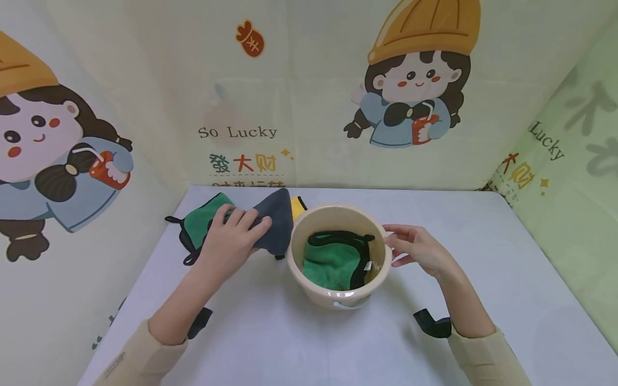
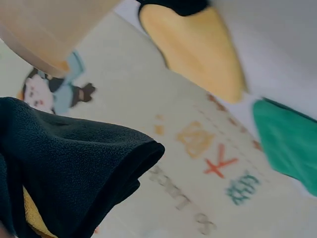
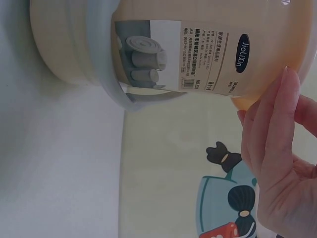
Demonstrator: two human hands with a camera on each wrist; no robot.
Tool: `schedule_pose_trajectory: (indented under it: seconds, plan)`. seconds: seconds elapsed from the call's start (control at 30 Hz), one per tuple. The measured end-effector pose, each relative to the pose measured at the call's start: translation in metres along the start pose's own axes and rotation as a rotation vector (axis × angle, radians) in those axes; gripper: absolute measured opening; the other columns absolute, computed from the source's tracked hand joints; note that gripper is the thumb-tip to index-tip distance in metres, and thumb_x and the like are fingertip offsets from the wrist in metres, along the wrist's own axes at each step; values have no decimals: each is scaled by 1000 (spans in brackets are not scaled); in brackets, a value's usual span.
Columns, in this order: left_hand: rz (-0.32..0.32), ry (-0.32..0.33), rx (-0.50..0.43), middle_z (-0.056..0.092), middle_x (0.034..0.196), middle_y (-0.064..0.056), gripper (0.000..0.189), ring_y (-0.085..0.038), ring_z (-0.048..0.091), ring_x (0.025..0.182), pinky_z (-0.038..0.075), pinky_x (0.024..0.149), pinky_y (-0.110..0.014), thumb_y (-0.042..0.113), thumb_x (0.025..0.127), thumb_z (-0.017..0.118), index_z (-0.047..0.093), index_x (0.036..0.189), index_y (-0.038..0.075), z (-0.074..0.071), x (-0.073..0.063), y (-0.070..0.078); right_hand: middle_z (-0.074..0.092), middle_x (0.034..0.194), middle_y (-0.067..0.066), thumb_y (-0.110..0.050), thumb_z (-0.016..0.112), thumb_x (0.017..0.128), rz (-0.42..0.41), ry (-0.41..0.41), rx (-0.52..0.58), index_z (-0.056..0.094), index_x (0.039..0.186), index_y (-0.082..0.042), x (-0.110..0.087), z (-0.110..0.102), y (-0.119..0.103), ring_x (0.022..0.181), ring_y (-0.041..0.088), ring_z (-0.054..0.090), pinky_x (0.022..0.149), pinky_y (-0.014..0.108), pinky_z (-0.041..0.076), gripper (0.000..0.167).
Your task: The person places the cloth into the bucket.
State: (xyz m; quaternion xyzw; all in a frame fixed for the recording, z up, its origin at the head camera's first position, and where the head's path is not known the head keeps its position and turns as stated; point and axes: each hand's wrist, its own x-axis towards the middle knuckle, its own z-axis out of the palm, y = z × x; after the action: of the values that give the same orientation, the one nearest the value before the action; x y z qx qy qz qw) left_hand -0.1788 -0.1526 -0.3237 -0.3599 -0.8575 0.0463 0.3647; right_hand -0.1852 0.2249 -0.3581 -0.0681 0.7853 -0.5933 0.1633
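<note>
My left hand (image 1: pixel 227 241) grips a dark grey-blue cloth (image 1: pixel 276 222) beside the bucket's left rim. In the left wrist view this cloth (image 2: pixel 74 163) hangs folded, with a bit of yellow underside showing at its lower left. A beige bucket (image 1: pixel 318 292) stands upright, with a green cloth (image 1: pixel 333 262) edged in black inside it. My right hand (image 1: pixel 420 249) touches the bucket's right side near the rim. Its fingers are nearly straight against the wall in the right wrist view, near a printed label (image 3: pixel 198 59).
Another green cloth (image 1: pixel 200 220) with black edging and loops lies at the table's back left. A yellow cloth (image 1: pixel 298 207) lies partly hidden behind the grey-blue one. The white table (image 1: pixel 289 343) meets a printed curtain (image 1: pixel 318 107) at the back.
</note>
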Motion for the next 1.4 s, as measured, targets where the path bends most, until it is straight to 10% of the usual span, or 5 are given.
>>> schedule_pose_trajectory:
  seconds: [0.4,0.8,1.4]
  plan:
    - [167,-86,-31,55,97,-3,39,-23,52,92,41,89,-44,21,74,76,54,107,22,10,49,48,62,99,18,-19,59,89,2,7,-11,39,132,7,0,-1,2,70,18,63,61,35,55,54]
    - [283,-95,-113,55,101,0,20,-19,49,91,40,86,-36,25,88,59,51,106,24,31,65,85,62,98,17,-18,58,90,8,-6,2,38,133,7,1,-1,2,70,17,62,61,34,55,54]
    - [380,-527,-84,50,123,4,49,-15,47,109,40,93,-34,52,84,55,41,127,34,52,75,105,64,93,15,-18,58,90,-6,-5,-3,39,133,7,1,0,2,69,18,63,61,34,55,53]
